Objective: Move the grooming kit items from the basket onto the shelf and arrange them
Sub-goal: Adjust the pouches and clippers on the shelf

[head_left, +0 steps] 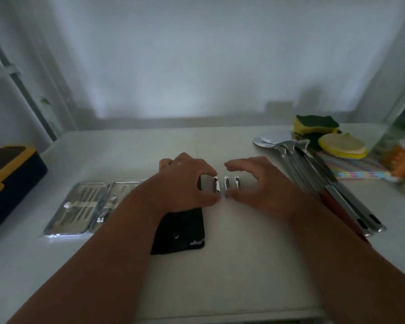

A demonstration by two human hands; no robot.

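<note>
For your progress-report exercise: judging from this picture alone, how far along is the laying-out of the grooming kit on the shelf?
Nearly finished, it seems. Done: the open silver case and black pouch lie on the shelf. In hand: the left hand pinches the leftmost of three small nail clippers, lining up the row, while the right hand hovers open beside them. Left: final straightening. No basket is in view, so remaining items cannot be judged.
</note>
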